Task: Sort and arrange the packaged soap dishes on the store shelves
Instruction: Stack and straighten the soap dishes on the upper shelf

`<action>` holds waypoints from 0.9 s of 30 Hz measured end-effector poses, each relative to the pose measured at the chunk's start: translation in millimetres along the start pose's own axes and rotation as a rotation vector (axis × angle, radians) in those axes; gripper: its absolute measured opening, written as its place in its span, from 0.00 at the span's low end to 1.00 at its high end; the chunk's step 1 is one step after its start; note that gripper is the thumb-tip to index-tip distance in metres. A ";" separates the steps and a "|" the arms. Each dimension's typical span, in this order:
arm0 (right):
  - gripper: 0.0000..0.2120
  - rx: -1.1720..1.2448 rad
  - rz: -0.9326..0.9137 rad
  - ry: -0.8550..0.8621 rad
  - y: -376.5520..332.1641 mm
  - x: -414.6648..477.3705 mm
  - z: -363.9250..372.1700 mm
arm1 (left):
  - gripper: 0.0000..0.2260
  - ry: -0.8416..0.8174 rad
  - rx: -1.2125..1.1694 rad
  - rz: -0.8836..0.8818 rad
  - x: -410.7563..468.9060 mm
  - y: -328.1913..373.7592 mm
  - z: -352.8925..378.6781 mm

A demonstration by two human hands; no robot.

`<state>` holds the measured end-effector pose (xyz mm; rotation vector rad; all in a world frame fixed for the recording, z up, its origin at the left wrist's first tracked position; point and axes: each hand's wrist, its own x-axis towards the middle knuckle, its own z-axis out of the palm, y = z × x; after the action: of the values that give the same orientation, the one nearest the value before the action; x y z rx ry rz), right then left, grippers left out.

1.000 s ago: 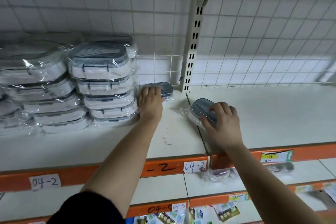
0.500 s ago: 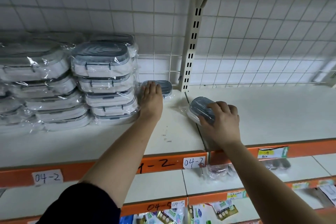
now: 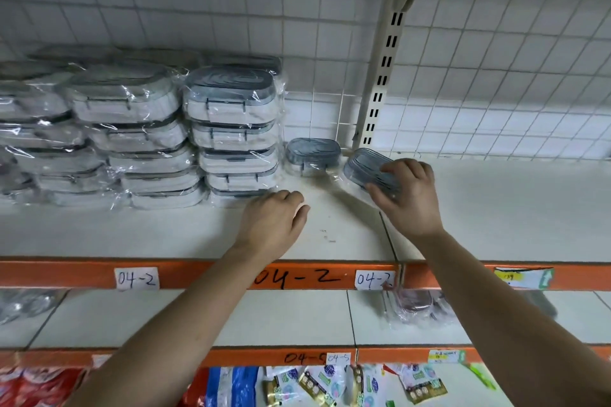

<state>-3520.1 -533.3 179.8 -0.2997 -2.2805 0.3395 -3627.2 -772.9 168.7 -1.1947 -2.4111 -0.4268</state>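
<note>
A: Plastic-wrapped soap dish (image 3: 367, 168) tilts just right of the stack (image 3: 231, 132), right hand (image 3: 408, 200) fingers curled round it.
B: Left hand (image 3: 272, 225) loosely curled, empty, before the stack. Slick wrap could slip; dish drops.

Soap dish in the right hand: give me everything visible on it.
Small rounded-rectangular soap dish, translucent grey ribbed top, plastic by the look, wrapped in clear crinkly film. Tilted, top facing the camera, over the shelf at the foot of the slotted upright. The right hand grips its right end, fingers over the top, thumb at its near edge. Whether it touches the shelf is unclear.
</note>
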 end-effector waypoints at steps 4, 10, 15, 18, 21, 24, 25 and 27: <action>0.22 0.038 -0.032 -0.066 -17.8 28.8 20.4 | 0.17 0.066 0.045 -0.110 -10.8 -11.3 -1.9; 0.24 0.109 -0.048 -0.180 -39.2 73.6 53.6 | 0.15 0.200 0.032 -0.162 -9.2 -8.2 2.7; 0.20 0.108 -0.134 -0.280 -43.4 109.1 73.1 | 0.13 0.227 0.014 -0.149 -4.6 -9.0 8.6; 0.16 0.039 -0.144 -0.350 -40.8 113.3 84.0 | 0.13 0.226 0.013 -0.152 -4.1 -10.3 8.8; 0.14 -0.028 -0.083 -0.319 -45.0 106.5 87.4 | 0.13 0.226 0.001 -0.141 -4.9 -11.0 9.3; 0.17 -0.052 -0.059 -0.315 -51.3 99.4 82.0 | 0.14 0.223 -0.003 -0.134 -4.9 -11.1 8.5; 0.18 -0.056 -0.065 -0.317 -52.4 96.4 78.0 | 0.14 0.220 0.001 -0.139 -4.9 -10.7 7.7; 0.18 -0.046 -0.085 -0.301 -53.9 89.3 67.3 | 0.14 0.219 0.007 -0.143 -5.9 -9.2 5.5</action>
<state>-3634.8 -565.2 215.2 -0.1837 -2.5908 0.3049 -3632.7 -779.8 160.3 -0.9232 -2.3124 -0.5612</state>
